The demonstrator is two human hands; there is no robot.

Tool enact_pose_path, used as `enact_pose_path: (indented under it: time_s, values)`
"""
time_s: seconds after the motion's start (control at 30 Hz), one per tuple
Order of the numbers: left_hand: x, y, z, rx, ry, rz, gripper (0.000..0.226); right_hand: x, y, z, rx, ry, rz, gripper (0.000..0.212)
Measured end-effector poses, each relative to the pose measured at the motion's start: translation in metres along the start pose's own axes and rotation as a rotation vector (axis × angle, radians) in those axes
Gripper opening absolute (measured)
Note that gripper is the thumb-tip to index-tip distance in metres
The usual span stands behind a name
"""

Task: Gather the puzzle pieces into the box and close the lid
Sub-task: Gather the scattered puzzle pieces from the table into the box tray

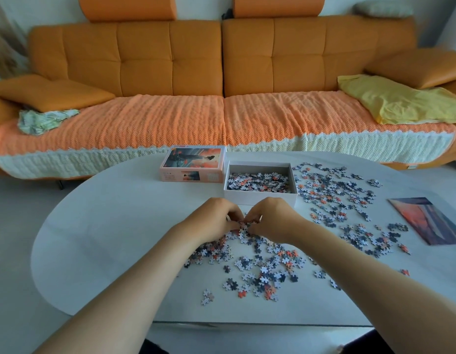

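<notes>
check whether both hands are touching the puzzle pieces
Touching. The head view shows the left hand and right hand with fingers curled into the puzzle pieces heaped between them.

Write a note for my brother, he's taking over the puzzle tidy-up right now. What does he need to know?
Hands: left hand and right hand are together, both holding a clump of pieces on the table, just in front of the box.
Box: open, partly filled with pieces.
Lid: lying on the table left of the box, not on it.
Done: some pieces are already in the box.
Left: drop in this clump, gather the near pile and the right pile, then put the lid on.
</notes>
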State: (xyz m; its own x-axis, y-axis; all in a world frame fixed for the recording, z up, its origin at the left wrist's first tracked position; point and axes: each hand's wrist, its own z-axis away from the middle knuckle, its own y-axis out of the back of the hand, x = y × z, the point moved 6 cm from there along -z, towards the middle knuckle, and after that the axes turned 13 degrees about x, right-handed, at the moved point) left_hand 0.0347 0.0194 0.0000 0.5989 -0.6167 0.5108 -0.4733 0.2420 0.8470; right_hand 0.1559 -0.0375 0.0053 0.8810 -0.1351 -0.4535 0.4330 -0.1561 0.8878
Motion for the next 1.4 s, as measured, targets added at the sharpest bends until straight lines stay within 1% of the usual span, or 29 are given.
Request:
enact_pose_path:
  time_s: [0.1,0.17,0.23,0.3,0.37,0.4,0.43,0.47,0.57,0.6,0.73,0.9,1.07,1.13,1.2,1.27,1.3,1.33,1.4]
  values:
    - [0.0,0.003,-0.007,0.017,0.044,0.07,0.012,0.001,0.006,-0.005,0.015,-0.032,-0.054,0.017]
    - [0.003,0.01,-0.015,0.058,0.066,0.15,0.009,0.003,0.017,-0.012,0.05,-0.066,-0.105,0.014]
    - [0.008,0.019,-0.025,0.127,0.057,0.22,0.008,0.006,0.031,-0.019,0.104,-0.091,-0.156,0.013]
    - [0.01,0.028,-0.038,0.219,0.048,0.272,0.01,0.012,0.046,-0.028,0.203,-0.098,-0.196,0.011]
    - [0.009,0.035,-0.052,0.323,0.028,0.251,0.011,0.017,0.058,-0.037,0.333,-0.091,-0.21,0.012]
    - [0.008,0.036,-0.058,0.368,0.017,0.223,0.013,0.02,0.061,-0.04,0.383,-0.08,-0.178,0.013]
    - [0.006,0.035,-0.062,0.396,0.009,0.194,0.015,0.023,0.061,-0.044,0.402,-0.073,-0.137,0.015]
    - [0.005,0.031,-0.066,0.402,-0.002,0.165,0.018,0.026,0.058,-0.047,0.382,-0.07,-0.104,0.017]
    - [0.001,0.014,-0.072,0.33,-0.059,0.055,0.026,0.033,0.041,-0.049,0.206,-0.052,-0.027,0.028]
    - [0.0,0.01,-0.073,0.313,-0.086,0.012,0.029,0.034,0.04,-0.048,0.194,-0.042,-0.02,0.028]
    - [0.001,0.005,-0.072,0.274,-0.175,-0.139,0.029,0.03,0.043,-0.042,0.231,0.0,-0.03,0.029]
    - [0.0,0.008,-0.059,0.227,-0.199,-0.159,0.025,0.028,0.033,-0.027,0.17,0.04,0.024,0.032]
    - [0.011,0.009,-0.04,0.177,-0.239,-0.208,0.026,0.032,0.034,-0.01,0.177,0.083,0.013,0.034]
    - [0.013,0.01,-0.034,0.164,-0.244,-0.218,0.027,0.034,0.036,-0.002,0.228,0.127,0.002,0.034]
    - [0.013,0.013,-0.027,0.178,-0.237,-0.232,0.032,0.028,0.039,0.007,0.347,0.244,0.003,0.032]
    - [0.015,0.019,-0.017,0.241,-0.235,-0.195,0.033,0.016,0.042,0.015,0.437,0.353,0.002,0.03]
    - [0.017,0.022,-0.013,0.267,-0.234,-0.18,0.031,0.009,0.042,0.018,0.445,0.386,-0.006,0.029]
    - [0.018,0.023,-0.008,0.268,-0.219,-0.183,0.03,0.002,0.04,0.02,0.421,0.406,-0.011,0.028]
    - [0.016,0.021,-0.002,0.209,-0.131,-0.23,0.032,-0.006,0.025,0.023,0.28,0.404,-0.007,0.033]
